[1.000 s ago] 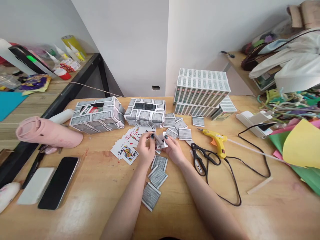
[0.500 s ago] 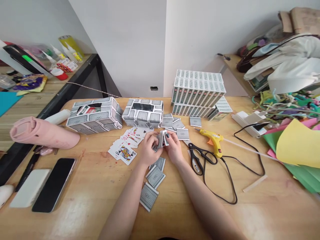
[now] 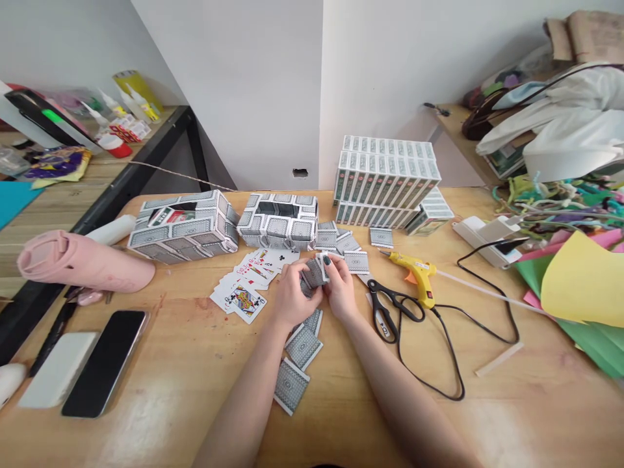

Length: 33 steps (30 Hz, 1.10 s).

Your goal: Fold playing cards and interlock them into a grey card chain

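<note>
Between both hands is a grey-backed playing card (image 3: 314, 273), its white edge folded near my right fingers. My left hand (image 3: 294, 296) is closed around its left side. The thumb and fingers of my right hand (image 3: 340, 286) pinch its right edge. Folded cards (image 3: 291, 385) lie in a row below my left hand, and more folded cards (image 3: 356, 262) rest beyond my right hand. Face-up playing cards (image 3: 247, 303) are fanned out left of my left hand. Behind them stand two boxes covered in folded cards, a nearer-centre box (image 3: 277, 229) and a left box (image 3: 182, 237).
Black scissors (image 3: 407, 304) and a yellow glue gun (image 3: 414, 272) with its cord lie to the right. Stacked card packs (image 3: 387, 175) stand at the back. A phone (image 3: 104, 364) and a pink roll (image 3: 88, 263) are at left; coloured paper (image 3: 585, 279) lies far right.
The held card has turned slightly, showing more of its grey back, and my right fingers have shifted along its edge. My hands stay in nearly the same place.
</note>
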Available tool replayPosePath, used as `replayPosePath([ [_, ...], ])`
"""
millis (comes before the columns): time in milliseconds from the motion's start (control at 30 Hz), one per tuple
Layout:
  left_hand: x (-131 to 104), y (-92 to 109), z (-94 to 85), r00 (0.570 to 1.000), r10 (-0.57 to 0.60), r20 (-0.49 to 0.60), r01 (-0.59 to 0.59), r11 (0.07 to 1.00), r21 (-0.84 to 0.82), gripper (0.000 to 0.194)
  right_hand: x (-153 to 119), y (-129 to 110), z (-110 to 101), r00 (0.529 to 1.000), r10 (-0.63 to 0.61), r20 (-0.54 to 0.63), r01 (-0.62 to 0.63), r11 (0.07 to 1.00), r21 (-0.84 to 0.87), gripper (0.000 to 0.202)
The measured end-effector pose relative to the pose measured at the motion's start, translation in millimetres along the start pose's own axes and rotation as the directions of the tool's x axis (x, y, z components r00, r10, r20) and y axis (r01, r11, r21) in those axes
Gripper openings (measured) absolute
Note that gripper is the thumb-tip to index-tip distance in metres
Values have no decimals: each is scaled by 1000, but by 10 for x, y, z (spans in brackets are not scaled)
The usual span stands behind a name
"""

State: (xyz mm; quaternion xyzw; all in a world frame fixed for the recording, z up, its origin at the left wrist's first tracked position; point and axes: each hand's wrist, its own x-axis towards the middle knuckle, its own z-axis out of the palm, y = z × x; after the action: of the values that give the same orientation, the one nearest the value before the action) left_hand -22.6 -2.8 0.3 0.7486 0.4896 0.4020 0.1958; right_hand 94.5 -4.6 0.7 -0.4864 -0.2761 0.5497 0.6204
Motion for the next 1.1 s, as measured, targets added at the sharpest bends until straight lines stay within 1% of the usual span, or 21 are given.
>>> replayPosePath([
  [67,2,-4,0,999,-38,2,38,999,-32,67,-2,0,6,1000,18,6,-18,1000,14,35],
  [133,19,2,-25,999,-27,34,28,999,-23,76,-5,-2,14,999,46,22,-46,999,26,40],
  [200,42,13,-59,998,24,51,-24,1000,3,72,-5,-3,19,998,61,24,-62,998,20,43],
  [267,58,20,-82,997,62,43,-63,998,16,66,-5,-3,18,998,68,15,-68,998,13,43],
  [467,43,-7,-87,999,43,20,-42,998,-50,65,-11,-21,8,997,18,76,-17,1000,-5,39],
  [533,38,-17,-88,998,54,20,-53,996,-65,65,-13,-35,10,997,10,72,-9,1000,-17,40],
  [700,47,-14,-94,996,85,35,-83,996,-46,65,-11,-53,16,998,-22,59,24,999,-28,39],
  [867,56,0,-90,995,97,20,-96,995,-37,65,-4,-36,5,997,-47,57,49,998,-33,39],
  [1100,54,-7,-90,994,101,33,-100,995,-26,63,10,-9,-19,995,-62,83,63,998,0,38],
])
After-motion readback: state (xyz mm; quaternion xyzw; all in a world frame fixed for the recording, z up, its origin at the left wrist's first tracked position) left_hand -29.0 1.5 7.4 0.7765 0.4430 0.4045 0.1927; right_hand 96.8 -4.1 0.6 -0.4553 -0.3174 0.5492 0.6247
